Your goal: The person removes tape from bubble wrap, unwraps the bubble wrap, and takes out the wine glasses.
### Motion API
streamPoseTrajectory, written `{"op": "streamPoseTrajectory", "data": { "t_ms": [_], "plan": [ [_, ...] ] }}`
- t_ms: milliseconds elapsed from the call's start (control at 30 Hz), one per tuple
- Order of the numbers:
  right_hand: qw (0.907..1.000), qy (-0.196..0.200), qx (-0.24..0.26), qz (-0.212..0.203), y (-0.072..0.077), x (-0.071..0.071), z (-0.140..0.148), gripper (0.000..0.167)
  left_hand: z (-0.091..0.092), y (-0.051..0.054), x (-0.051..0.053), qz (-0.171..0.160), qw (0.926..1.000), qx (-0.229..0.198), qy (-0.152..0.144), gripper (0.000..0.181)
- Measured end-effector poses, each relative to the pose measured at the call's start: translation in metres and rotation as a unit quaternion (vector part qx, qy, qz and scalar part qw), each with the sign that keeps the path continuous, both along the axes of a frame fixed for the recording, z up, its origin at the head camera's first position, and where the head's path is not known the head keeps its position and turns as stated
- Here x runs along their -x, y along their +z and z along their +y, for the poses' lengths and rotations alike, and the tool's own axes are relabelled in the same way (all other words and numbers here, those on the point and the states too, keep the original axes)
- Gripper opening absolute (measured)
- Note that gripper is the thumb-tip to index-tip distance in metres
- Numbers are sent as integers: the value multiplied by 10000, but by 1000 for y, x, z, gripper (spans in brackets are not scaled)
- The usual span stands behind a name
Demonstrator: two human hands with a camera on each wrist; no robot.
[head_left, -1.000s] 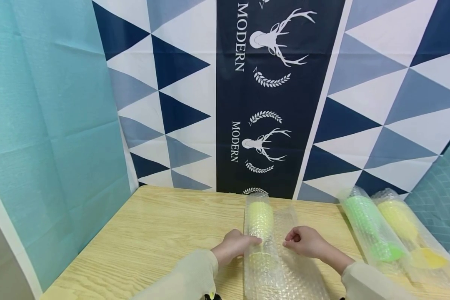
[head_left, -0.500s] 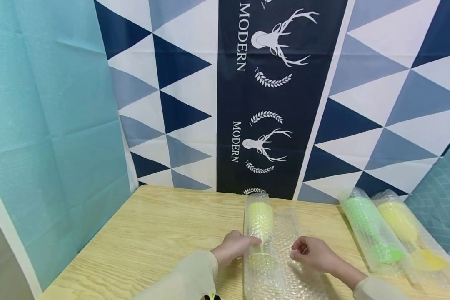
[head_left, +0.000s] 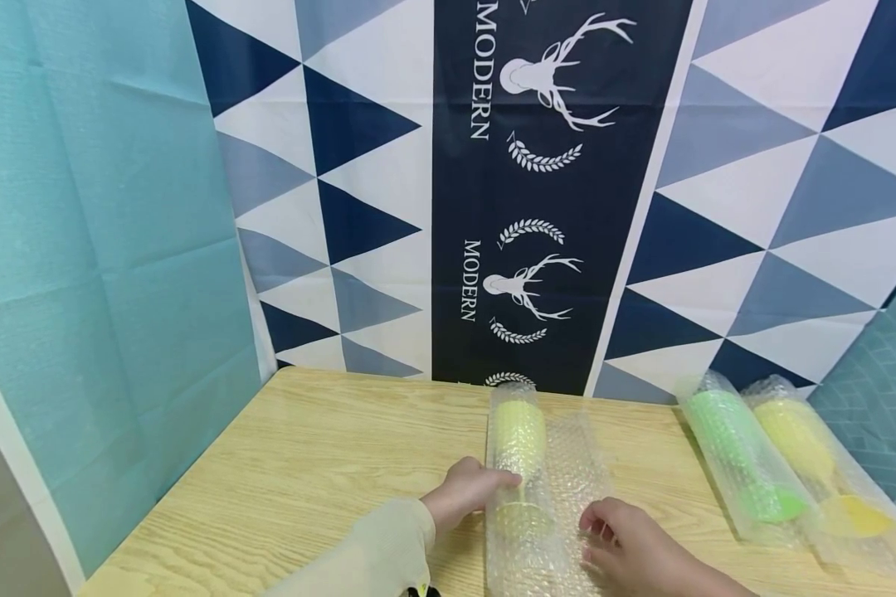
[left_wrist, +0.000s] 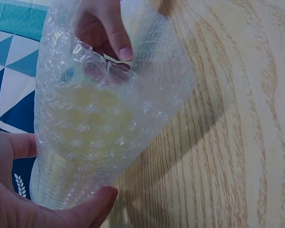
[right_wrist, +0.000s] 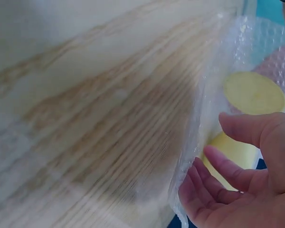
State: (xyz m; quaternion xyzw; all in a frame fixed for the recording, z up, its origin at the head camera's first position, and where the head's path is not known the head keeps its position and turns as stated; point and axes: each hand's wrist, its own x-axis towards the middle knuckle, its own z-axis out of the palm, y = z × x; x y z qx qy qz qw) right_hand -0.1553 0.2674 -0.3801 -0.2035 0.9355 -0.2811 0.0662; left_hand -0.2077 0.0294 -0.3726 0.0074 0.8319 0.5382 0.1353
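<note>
Wood-grain tbl (head_left: pixel 321 464) w/ 3 bubble-wrapped pkgs (head_left: pixel 521 444) (1 grn).

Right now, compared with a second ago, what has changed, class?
The right hand has moved toward the person and slightly right, along the loose bubble wrap. The left hand stays gripping the wrapped yellow item; the wrapped green item and second yellow one lie unchanged.

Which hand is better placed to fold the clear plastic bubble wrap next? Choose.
Probably the right hand: it is at the edge of the bubble wrap; the left hand holds the wrapped yellow cylinder.
</note>
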Motion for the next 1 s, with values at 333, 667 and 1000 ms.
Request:
{"op": "streamPoseTrajectory", "data": {
  "t_ms": [333, 667, 1000],
  "plan": [
    [9976, 418, -546, -60, -6, -2, 2, 29, 0, -1, 0, 19, 10000, 63, 13, 57],
    [9655, 1167, -1418, 1848, -19, -7, -3, 25, 0, 3, -2, 261, 9994, 231, -55, 49],
    [9395, 1497, -1399, 2746, -24, -6, -4, 32, 2, 9, -6, 1445, 9862, 776, -206, 64]
  ]
}}
